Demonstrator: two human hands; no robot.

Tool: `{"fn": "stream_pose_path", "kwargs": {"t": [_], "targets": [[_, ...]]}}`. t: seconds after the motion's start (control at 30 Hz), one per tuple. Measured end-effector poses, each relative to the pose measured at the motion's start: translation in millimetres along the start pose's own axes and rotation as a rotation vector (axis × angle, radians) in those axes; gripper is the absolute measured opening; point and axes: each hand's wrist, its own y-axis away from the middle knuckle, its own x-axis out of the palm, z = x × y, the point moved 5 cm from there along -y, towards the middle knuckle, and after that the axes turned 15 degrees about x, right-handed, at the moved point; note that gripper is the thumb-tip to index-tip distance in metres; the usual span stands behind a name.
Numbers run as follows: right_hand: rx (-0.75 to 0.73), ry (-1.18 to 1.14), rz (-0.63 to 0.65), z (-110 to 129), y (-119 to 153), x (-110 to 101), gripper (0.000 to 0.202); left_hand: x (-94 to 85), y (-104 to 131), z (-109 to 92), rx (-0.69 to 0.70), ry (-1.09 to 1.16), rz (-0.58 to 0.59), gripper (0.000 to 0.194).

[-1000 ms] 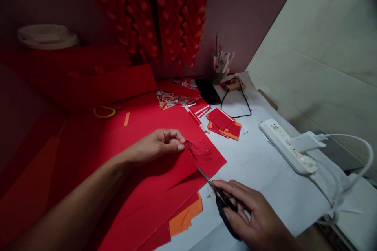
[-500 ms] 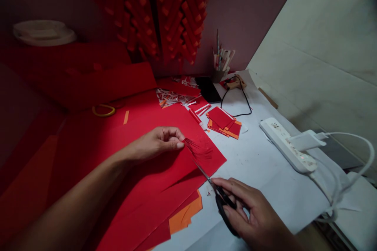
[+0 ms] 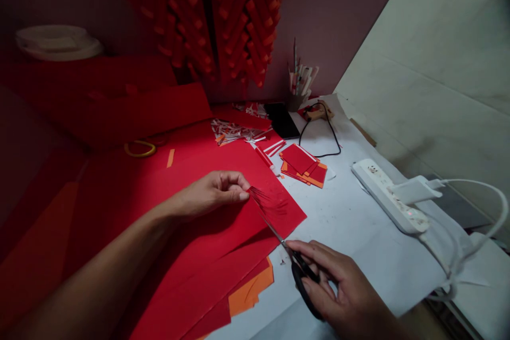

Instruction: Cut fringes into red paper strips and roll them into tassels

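Between thumb and fingers, my left hand (image 3: 228, 189) pinches a small red paper piece (image 3: 261, 199) whose far side is cut into thin fringe strips. My right hand (image 3: 334, 281) is closed on black-handled scissors (image 3: 305, 271), their blades pointing up and left to the fringed piece. Both hands are over a large red sheet (image 3: 191, 244) on the table. Whether the blades touch the paper is too small to tell.
Cut red and orange cards (image 3: 303, 163) and a heap of paper scraps (image 3: 235, 132) lie beyond my hands. A black phone (image 3: 282, 120), pen cup (image 3: 297, 100), yellow-handled tool (image 3: 140, 149) and white power strip (image 3: 388, 196) surround them. Orange paper (image 3: 253, 289) sticks out near the front.
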Motion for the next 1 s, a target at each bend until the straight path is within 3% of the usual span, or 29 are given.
{"fn": "stream_pose_path", "kwargs": {"t": [0.4, 0.73, 0.87, 1.0], "targets": [[0.013, 0.006, -0.015, 1, -1, 0, 0.046, 0.2, 0, -1, -0.002, -0.025, 0.006, 0.028], [0.107, -0.073, 0.001, 5, -1, 0, 0.044, 0.1, 2, -1, 0.010, -0.011, 0.015, 0.029], [0.145, -0.105, 0.059, 6, -1, -2, 0.043, -0.4, 2, -5, 0.011, -0.007, 0.002, 0.030], [0.188, -0.197, 0.212, 4, -2, -1, 0.045, -0.7, 0, -17, 0.024, -0.072, -0.013, 0.028]]}}
